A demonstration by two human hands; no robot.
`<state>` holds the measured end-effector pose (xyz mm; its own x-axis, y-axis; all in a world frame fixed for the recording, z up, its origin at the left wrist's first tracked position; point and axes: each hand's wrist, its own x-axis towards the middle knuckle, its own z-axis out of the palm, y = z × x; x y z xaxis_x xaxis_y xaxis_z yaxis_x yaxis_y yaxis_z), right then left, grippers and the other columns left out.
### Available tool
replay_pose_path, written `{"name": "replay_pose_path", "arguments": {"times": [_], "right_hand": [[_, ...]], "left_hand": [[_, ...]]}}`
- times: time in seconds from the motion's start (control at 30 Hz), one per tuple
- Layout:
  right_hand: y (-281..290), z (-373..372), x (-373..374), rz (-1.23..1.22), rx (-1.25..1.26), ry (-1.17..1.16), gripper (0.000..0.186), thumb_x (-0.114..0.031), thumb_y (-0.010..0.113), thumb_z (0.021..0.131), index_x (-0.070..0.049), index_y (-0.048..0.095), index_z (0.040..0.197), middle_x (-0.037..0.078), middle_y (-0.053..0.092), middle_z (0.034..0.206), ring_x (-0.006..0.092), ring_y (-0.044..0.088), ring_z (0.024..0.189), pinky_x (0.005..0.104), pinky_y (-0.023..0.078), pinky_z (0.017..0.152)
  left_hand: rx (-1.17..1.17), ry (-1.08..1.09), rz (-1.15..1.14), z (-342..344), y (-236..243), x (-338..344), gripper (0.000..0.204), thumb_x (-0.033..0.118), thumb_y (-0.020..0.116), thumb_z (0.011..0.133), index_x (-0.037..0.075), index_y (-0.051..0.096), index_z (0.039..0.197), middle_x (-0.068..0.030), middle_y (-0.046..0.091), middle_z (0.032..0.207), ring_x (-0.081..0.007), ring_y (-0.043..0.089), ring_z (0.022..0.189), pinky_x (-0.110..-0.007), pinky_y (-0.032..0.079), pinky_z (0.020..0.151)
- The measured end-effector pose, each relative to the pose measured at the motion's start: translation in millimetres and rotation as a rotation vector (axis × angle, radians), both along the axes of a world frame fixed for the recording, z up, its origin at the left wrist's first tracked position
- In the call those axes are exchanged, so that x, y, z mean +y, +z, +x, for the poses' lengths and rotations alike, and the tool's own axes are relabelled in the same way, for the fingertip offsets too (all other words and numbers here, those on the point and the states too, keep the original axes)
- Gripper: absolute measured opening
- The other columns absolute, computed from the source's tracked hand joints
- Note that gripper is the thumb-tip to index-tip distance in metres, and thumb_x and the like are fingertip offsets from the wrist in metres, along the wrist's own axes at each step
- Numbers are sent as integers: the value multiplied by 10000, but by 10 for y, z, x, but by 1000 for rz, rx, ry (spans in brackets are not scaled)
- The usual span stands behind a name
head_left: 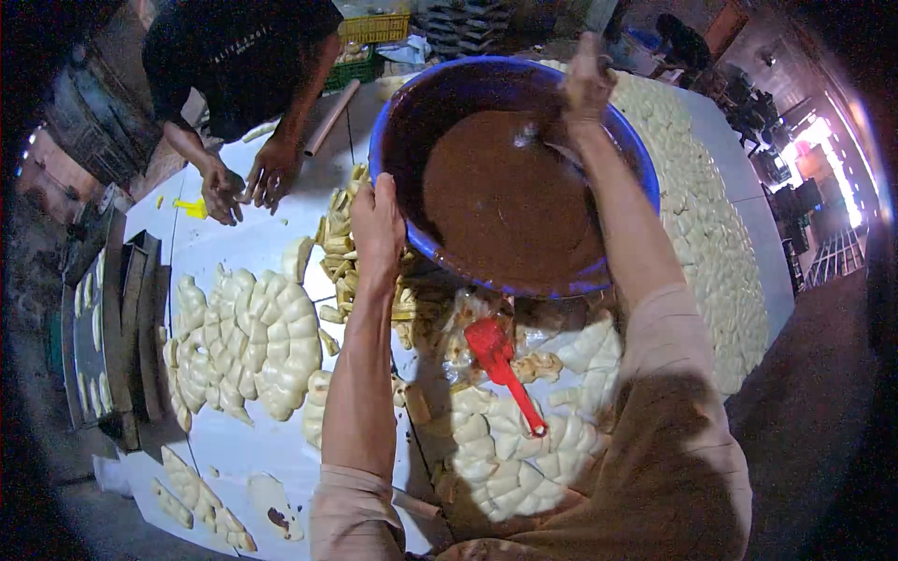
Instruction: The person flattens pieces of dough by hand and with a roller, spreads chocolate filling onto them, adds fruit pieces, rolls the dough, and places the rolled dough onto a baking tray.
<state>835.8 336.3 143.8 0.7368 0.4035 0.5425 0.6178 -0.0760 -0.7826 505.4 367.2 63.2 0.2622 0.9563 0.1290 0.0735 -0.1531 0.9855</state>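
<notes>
A large blue tub [645, 178] of smooth brown paste [505, 210] stands tilted toward me on the table. My left hand [378, 224] grips its left rim, thumb up. Over the far right rim, my right hand [587, 86] is closed in a fist around the handle of a stirring tool. The tool's shiny end [526, 136] shows at the paste's surface; its full shape is hidden. Nearer me, a red plastic scoop [503, 366] lies on a clear plastic bag and pale dough pieces [510, 463].
Flattened dough lumps [248, 332] cover the left table, with cut yellowish strips [341, 234] beside the tub. More dough [716, 224] spreads along the right. Opposite, a co-worker's hands [245, 192] work near a yellow scraper [192, 208] and a rolling pin [332, 117]. Metal trays [122, 318] stand at left.
</notes>
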Motion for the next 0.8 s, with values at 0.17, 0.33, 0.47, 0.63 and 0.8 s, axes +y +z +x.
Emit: {"name": "replay_pose_path", "arguments": {"times": [0.17,0.33,0.47,0.63,0.8], "right_hand": [[64,-1934,-485,-81,465,1129,438,-427,513,1049,-143,481,718,-7,438,598,150,411,492,307,346,500],[441,-521,-1237,324,541,610,513,-520,489,1032,-183,404,655,-36,346,526,102,356,408,272,349,422],[109,-486,-587,491,430,285,529,-570,494,1015,-168,441,676,-34,337,513,93,341,428,255,288,439],[377,-2077,-1088,147,673,943,525,-452,480,1058,-170,360,633,-41,252,521,118,244,442,293,281,465],[235,-605,-1696,454,504,589,359,-380,419,1085,-141,505,830,-22,294,548,113,292,425,282,288,397]], "left_hand": [[134,71,293,-401,-200,184,462,373,504,1023,-42,560,828,-111,544,688,-188,487,659,-396,415,634],[90,73,45,-32,108,-9,470,381,523,1011,-49,558,826,-113,543,667,-200,496,648,-412,423,648],[-35,20,10,71,27,-28,433,357,514,1018,-21,557,811,-58,521,664,-173,466,640,-382,405,620],[99,46,29,-239,-14,105,452,371,510,1015,-41,580,843,-90,568,696,-195,520,667,-402,427,646],[128,43,-9,-126,210,-64,470,382,511,1015,-66,593,899,-156,608,714,-273,588,687,-438,448,672]]}}
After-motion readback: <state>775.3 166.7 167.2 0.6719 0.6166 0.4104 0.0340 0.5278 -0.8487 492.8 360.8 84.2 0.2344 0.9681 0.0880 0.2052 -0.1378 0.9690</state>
